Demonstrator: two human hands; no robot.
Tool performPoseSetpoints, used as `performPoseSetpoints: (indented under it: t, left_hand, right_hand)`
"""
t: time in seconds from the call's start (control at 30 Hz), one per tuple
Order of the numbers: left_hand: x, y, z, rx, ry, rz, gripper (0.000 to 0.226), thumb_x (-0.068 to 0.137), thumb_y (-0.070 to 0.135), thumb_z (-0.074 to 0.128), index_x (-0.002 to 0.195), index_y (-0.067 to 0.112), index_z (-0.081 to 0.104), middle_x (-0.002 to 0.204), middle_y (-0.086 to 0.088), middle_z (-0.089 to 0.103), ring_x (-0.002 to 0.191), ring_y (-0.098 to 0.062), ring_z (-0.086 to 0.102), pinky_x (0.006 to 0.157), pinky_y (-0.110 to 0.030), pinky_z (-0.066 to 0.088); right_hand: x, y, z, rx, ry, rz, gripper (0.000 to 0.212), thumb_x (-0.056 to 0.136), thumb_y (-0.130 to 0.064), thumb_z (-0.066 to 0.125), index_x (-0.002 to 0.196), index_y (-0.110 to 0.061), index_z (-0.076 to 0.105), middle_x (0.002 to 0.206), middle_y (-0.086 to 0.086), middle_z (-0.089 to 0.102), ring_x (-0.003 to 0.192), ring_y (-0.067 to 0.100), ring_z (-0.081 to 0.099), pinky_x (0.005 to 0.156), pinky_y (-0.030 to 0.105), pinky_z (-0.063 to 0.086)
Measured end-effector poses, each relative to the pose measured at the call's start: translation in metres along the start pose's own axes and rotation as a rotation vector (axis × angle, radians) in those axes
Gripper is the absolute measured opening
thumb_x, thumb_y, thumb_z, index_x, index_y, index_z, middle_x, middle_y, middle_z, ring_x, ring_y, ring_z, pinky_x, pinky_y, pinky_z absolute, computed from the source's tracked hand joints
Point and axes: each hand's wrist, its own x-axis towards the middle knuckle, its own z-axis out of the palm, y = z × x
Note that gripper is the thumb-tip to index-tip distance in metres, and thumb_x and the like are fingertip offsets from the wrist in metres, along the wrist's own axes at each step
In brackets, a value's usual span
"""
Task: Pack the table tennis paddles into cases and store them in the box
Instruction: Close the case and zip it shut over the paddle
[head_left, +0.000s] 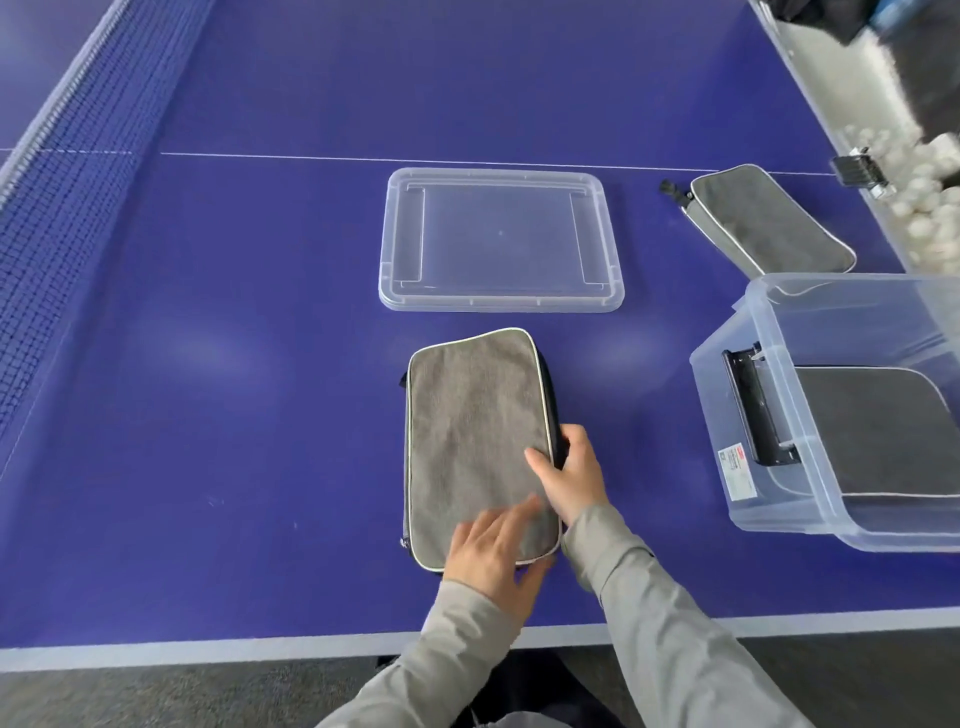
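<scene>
The clear box (810, 415) runs off the right edge, and the blurred left hand (491, 553) hides its grip.

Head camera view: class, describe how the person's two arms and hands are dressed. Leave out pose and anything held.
Both arms wear long sleeves of plain light grey fabric, the left sleeve and the right sleeve alike, each ending at the wrist in a loose cuff. No pattern, logo or marking shows on them. The left hand and right hand are bare: no gloves, rings or watch visible.

Left grip (491, 551): I see it flat, fingers straight, palm down, a little blurred.
Right grip (569, 475): I see fingers curled, thumb on top, pinching.
Sleeves: grey, both forearms angled inward.
</scene>
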Motion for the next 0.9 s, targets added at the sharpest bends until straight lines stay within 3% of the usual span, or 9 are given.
performPoseSetpoints:
  t: [0.07, 0.13, 0.2, 0.3, 0.4, 0.53, 0.67, 0.77, 0.9]
  left_hand:
    - [0.005, -0.020, -0.003, -0.022, 0.067, -0.169, 0.048, 0.072, 0.031, 0.075, 0.116, 0.017, 0.063, 0.125, 0.003, 0.062, 0.108, -0.018, 0.061, 0.090, -0.034, 0.047]
    - [0.016, -0.047, -0.011, -0.073, 0.145, -0.489, 0.053, 0.077, 0.032, 0.075, 0.124, 0.015, 0.057, 0.135, -0.001, 0.052, 0.122, -0.023, 0.048, 0.100, -0.038, 0.036]
    - [0.031, -0.075, -0.020, -0.144, 0.164, -0.745, 0.063, 0.078, 0.034, 0.072, 0.132, 0.012, 0.047, 0.138, -0.007, 0.046, 0.126, -0.027, 0.042, 0.105, -0.040, 0.034]
    - [0.055, -0.099, -0.028, -0.401, 0.104, -0.939, 0.076, 0.079, 0.035, 0.072, 0.140, 0.012, 0.034, 0.137, -0.008, 0.044, 0.121, -0.025, 0.047, 0.102, -0.040, 0.040]
    - [0.072, -0.108, -0.026, -0.544, 0.045, -1.005, 0.078, 0.077, 0.037, 0.073, 0.140, 0.015, 0.033, 0.125, -0.001, 0.050, 0.101, -0.021, 0.054, 0.082, -0.032, 0.044]
    - [0.086, -0.117, -0.022, -0.537, -0.008, -1.069, 0.066, 0.074, 0.035, 0.077, 0.127, 0.011, 0.047, 0.116, -0.004, 0.059, 0.098, -0.023, 0.059, 0.091, -0.038, 0.049]
    - [0.086, -0.119, -0.024, -0.647, -0.072, -1.062, 0.047, 0.065, 0.034, 0.084, 0.098, 0.012, 0.059, 0.091, 0.003, 0.066, 0.079, -0.016, 0.065, 0.064, -0.026, 0.051]
    - [0.088, -0.118, -0.022, -0.717, -0.138, -1.047, 0.047, 0.060, 0.033, 0.087, 0.095, 0.013, 0.063, 0.095, -0.005, 0.070, 0.085, -0.023, 0.068, 0.070, -0.032, 0.055]
    - [0.090, -0.112, -0.013, -0.750, -0.092, -1.058, 0.046, 0.065, 0.028, 0.085, 0.098, 0.016, 0.056, 0.100, -0.007, 0.065, 0.089, -0.027, 0.065, 0.079, -0.040, 0.054]
  right_hand:
    - [0.007, 0.010, 0.001, -0.015, 0.018, 0.057, 0.035, 0.084, -0.011, 0.066, 0.115, -0.003, 0.051, 0.115, 0.015, 0.057, 0.103, 0.027, 0.055, 0.079, 0.024, 0.038]
    - [0.011, 0.019, 0.001, -0.003, -0.002, 0.127, 0.034, 0.086, -0.011, 0.063, 0.117, -0.005, 0.049, 0.118, 0.015, 0.056, 0.097, 0.024, 0.055, 0.079, 0.023, 0.038]
    - [0.011, 0.025, 0.003, -0.005, -0.020, 0.158, 0.037, 0.089, -0.011, 0.060, 0.123, -0.007, 0.046, 0.122, 0.013, 0.055, 0.098, 0.021, 0.053, 0.083, 0.025, 0.039]
    - [0.011, 0.028, 0.007, 0.005, -0.021, 0.131, 0.053, 0.091, -0.008, 0.054, 0.140, -0.016, 0.035, 0.134, 0.009, 0.048, 0.119, 0.023, 0.049, 0.104, 0.036, 0.038]
    - [0.012, 0.028, 0.008, -0.021, -0.063, 0.092, 0.059, 0.094, -0.006, 0.047, 0.146, -0.029, 0.030, 0.136, 0.006, 0.043, 0.127, 0.021, 0.043, 0.104, 0.027, 0.032]
    - [0.016, 0.030, 0.007, -0.060, -0.100, 0.079, 0.055, 0.095, -0.004, 0.042, 0.144, -0.028, 0.034, 0.137, 0.005, 0.041, 0.126, 0.018, 0.041, 0.097, 0.020, 0.028]
    - [0.020, 0.030, 0.006, -0.082, -0.107, 0.101, 0.055, 0.096, -0.003, 0.039, 0.145, -0.029, 0.032, 0.133, 0.006, 0.043, 0.118, 0.018, 0.045, 0.096, 0.022, 0.032]
    - [0.024, 0.032, 0.003, -0.084, -0.105, 0.113, 0.056, 0.097, -0.002, 0.035, 0.145, -0.031, 0.032, 0.131, 0.003, 0.042, 0.107, 0.013, 0.043, 0.094, 0.021, 0.032]
    - [0.027, 0.036, 0.002, -0.130, -0.100, 0.111, 0.056, 0.098, -0.002, 0.035, 0.146, -0.029, 0.031, 0.128, 0.004, 0.041, 0.096, 0.012, 0.043, 0.086, 0.018, 0.032]
